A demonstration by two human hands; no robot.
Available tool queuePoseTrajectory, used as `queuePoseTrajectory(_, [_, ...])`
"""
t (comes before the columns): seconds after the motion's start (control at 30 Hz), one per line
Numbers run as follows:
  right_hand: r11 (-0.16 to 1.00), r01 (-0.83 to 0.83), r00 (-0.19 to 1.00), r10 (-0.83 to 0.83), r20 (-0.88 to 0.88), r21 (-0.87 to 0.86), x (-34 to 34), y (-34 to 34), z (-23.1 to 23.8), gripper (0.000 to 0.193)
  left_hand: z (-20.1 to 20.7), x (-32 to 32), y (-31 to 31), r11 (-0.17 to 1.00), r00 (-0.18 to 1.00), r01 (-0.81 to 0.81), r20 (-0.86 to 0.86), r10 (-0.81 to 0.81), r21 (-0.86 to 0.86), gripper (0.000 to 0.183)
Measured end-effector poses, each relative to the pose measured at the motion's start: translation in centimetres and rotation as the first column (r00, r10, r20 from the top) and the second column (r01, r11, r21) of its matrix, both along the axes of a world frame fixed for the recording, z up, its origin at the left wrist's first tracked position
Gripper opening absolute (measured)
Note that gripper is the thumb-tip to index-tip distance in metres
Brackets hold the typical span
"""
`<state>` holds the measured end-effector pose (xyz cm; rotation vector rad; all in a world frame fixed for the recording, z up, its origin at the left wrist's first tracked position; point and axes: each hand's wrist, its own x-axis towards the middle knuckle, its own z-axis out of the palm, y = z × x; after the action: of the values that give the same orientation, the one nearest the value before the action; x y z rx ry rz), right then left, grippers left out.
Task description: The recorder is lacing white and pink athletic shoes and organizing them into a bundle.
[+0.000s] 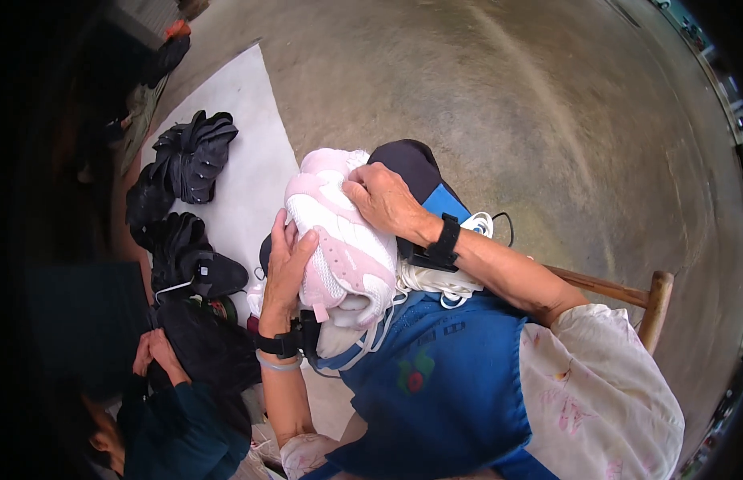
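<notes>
A pink and white shoe upper (351, 260) rests on my lap, seemingly atop other pieces. My left hand (289, 262) grips its left side, thumb over the surface and fingers along the edge. At its far end, the curled fingers of my right hand (385, 200) pinch the white part near the opening; the exact spot under the fingertips is hidden. White shoelaces (439, 282) lie bundled beside the upper on my blue apron (459, 376), with loose strands hanging along its near edge. A dark and blue cloth piece (415, 172) sits beyond my right hand.
On the left, stacks of black shoe uppers (197, 156) lie on a white sheet (247, 96). A co-worker's hands (158, 352) are at a black bag-like item (207, 340) at lower left. A wooden chair post (655, 312) stands right of me on the concrete floor (547, 144).
</notes>
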<state>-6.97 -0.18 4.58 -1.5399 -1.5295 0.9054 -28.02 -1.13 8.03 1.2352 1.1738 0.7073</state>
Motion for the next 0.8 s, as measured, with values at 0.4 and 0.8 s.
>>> queuePoseTrajectory(0.4, [0.986,-0.16,0.987,0.161,0.014,-0.05,-1.1,5.6,2.7,0.053,1.1,-0.3,-2.0,0.965,0.994,-0.112,0.03,0.108,0.236,0.1])
queuePoseTrajectory(0.8, [0.914,-0.348,0.888,0.25,-0.385,-0.207,1.6,8.3,0.6,0.041,1.3,4.1,1.1,0.978,0.96,-0.171,-0.201,0.192,0.119,0.078])
